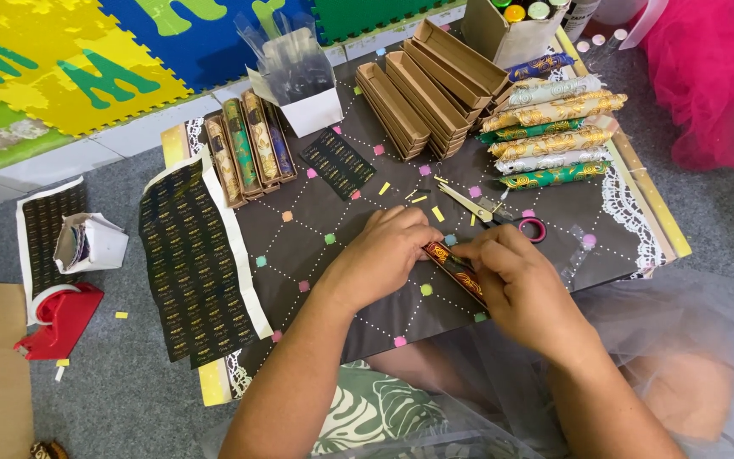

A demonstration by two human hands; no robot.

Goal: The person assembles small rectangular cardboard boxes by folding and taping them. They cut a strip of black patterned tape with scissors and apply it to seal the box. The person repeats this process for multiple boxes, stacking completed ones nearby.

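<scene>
Both my hands rest on a dark patterned board point(316, 238) on my lap. My left hand point(384, 251) and my right hand point(516, 280) together grip a slim orange stick wrapped in gold-patterned foil point(454, 265), lying diagonally between them. Fingers of both hands pinch its upper end. Small scissors with a pink handle point(490, 211) lie just beyond my right hand. A pile of wrapped sticks in gold, green and silver point(550, 136) sits at the board's far right.
Several open brown boxes point(426, 85) are stacked at the back; three filled ones point(248, 153) lie to the left beside a white box of clear sleeves point(299, 76). Black sticker sheets point(193, 263), a red tape dispenser point(57, 319) and pink tulle point(711, 76) surround the board.
</scene>
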